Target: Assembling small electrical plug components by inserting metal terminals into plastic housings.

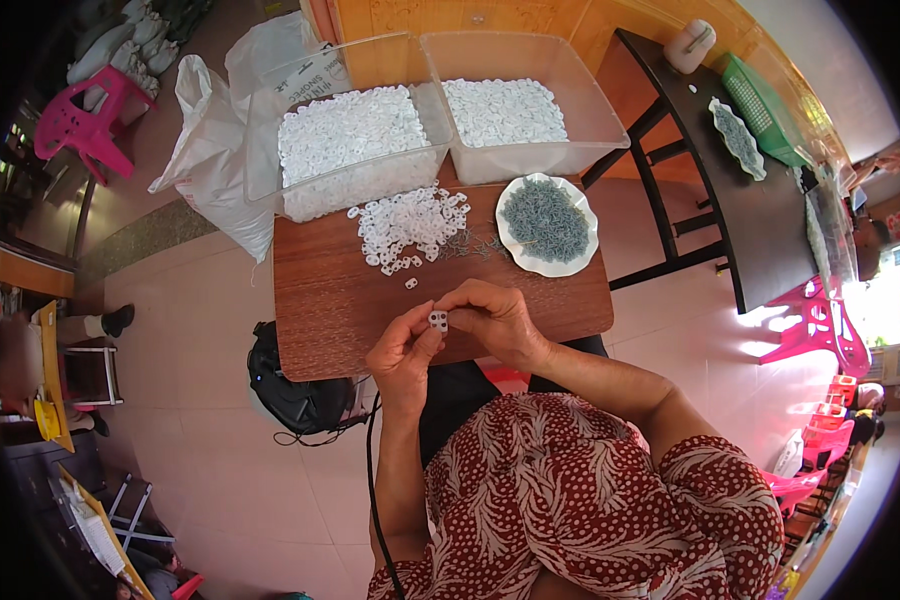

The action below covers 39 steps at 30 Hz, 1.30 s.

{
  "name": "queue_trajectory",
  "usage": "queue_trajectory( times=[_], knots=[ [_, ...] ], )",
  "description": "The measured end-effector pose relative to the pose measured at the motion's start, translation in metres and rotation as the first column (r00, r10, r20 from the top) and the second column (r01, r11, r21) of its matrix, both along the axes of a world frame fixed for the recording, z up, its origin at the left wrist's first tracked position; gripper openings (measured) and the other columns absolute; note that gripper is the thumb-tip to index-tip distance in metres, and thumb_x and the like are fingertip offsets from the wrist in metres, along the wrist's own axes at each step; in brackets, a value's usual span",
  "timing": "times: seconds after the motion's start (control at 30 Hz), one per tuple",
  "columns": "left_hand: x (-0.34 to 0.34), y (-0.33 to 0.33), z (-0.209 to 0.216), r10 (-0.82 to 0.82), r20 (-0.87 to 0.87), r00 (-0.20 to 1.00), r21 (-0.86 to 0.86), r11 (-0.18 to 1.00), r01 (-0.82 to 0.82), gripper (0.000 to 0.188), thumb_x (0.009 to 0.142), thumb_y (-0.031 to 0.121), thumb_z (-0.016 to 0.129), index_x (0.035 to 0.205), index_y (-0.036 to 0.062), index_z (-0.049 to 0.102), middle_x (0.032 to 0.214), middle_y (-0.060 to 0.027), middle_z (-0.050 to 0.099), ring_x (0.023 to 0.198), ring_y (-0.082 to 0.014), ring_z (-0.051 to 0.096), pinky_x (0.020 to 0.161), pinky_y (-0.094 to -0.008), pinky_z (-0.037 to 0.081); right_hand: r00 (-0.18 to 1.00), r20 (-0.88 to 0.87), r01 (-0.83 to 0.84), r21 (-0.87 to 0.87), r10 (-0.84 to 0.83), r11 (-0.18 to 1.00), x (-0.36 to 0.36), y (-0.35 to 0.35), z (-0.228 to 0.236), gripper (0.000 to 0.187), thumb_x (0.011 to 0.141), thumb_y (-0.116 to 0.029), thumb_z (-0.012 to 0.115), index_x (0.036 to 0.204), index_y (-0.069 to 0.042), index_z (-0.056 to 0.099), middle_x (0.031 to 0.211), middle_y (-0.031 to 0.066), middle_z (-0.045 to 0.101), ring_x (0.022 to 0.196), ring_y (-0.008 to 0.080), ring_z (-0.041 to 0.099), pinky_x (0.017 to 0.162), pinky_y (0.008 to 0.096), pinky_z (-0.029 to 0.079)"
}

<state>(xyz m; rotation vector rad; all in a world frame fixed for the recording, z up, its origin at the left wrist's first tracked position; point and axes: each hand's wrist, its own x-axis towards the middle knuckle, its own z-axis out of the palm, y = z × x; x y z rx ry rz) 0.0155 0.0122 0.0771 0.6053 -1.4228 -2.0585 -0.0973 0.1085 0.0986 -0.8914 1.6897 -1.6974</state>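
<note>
Over the near part of the brown wooden table, a small white plastic piece with several dark holes (438,321) is pinched between the thumb and finger of my left hand (403,352). My right hand (500,322) is closed at the piece's right side, fingertips pressed together; whatever they grip is too small to make out. Just beyond lies one loose white piece (411,284), in front of a spread pile of similar pieces (406,225). Right of the pile, a white plate with a wavy rim (555,268) holds a heap of thin grey screw-like pieces (544,218).
Two clear plastic bins (370,170) (530,160) full of white pieces stand at the table's far edge. A white sack (210,160) is on the left, a black bag (295,385) by the near left corner. To the right stands a dark table (760,220) with a green basket (765,115).
</note>
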Motion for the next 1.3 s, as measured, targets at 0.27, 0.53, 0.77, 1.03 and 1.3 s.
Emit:
queue_trajectory(
  times=[0.27, 0.53, 0.77, 1.03, 1.3],
  knots=[
    [0.001, 0.004, 0.003, 0.042, 0.010, 0.999, -0.043, 0.998, -0.042, 0.027, 0.084, 0.006, 0.064, 0.109, -0.0017, 0.061, 0.084, -0.0033, 0.061, 0.070, -0.0081, 0.057, 0.064, -0.0199, 0.051, 0.999, -0.044, -0.016, 0.036, 0.018, 0.999, 0.000, -0.001, 0.001, 0.012, 0.082, 0.002, 0.060, 0.094, 0.001, 0.063, 0.088, 0.0052, 0.059, 0.081, 0.0112, 0.056, 0.070, 0.0249, 0.047],
    [0.003, 0.004, 0.003, 0.080, -0.020, 0.997, -0.103, 0.991, -0.082, 0.027, 0.084, 0.006, 0.064, 0.110, -0.0009, 0.062, 0.085, -0.0021, 0.061, 0.070, -0.0072, 0.055, 0.062, -0.0194, 0.050, 0.992, -0.126, -0.034, -0.069, 0.026, 0.997, 0.005, -0.001, -0.001, 0.032, 0.071, 0.003, 0.070, 0.101, -0.002, 0.060, 0.085, 0.0046, 0.054, 0.074, 0.0110, 0.055, 0.063, 0.0249, 0.047],
    [0.003, 0.007, 0.008, 0.095, -0.038, 0.995, -0.151, 0.983, -0.100, 0.026, 0.083, 0.002, 0.064, 0.109, -0.0005, 0.063, 0.085, -0.0008, 0.060, 0.073, -0.0062, 0.054, 0.066, -0.0181, 0.046, 0.923, -0.384, -0.023, -0.083, -0.010, 0.996, 0.003, 0.003, 0.006, 0.034, 0.070, 0.004, 0.070, 0.102, -0.002, 0.060, 0.085, 0.0067, 0.054, 0.072, 0.0148, 0.056, 0.061, 0.0256, 0.048],
    [0.003, 0.011, 0.011, 0.121, -0.053, 0.991, -0.269, 0.954, -0.131, 0.026, 0.081, 0.004, 0.066, 0.106, -0.0019, 0.063, 0.084, -0.0013, 0.061, 0.074, -0.0071, 0.054, 0.067, -0.0185, 0.045, 0.912, -0.410, -0.031, -0.098, -0.012, 0.995, 0.004, 0.007, 0.010, 0.036, 0.069, 0.007, 0.068, 0.104, 0.000, 0.061, 0.085, 0.0080, 0.057, 0.075, 0.0171, 0.057, 0.062, 0.0261, 0.049],
    [0.002, 0.021, 0.008, 0.201, -0.063, 0.978, -0.266, 0.941, -0.210, 0.022, 0.082, 0.006, 0.066, 0.103, -0.0009, 0.064, 0.086, -0.0022, 0.062, 0.076, -0.0079, 0.054, 0.069, -0.0200, 0.046, 0.832, -0.549, -0.031, -0.188, -0.079, 0.982, 0.002, 0.004, 0.009, 0.031, 0.067, 0.002, 0.071, 0.097, 0.003, 0.062, 0.084, 0.0089, 0.061, 0.069, 0.0188, 0.056, 0.059, 0.0272, 0.046]
  ],
)
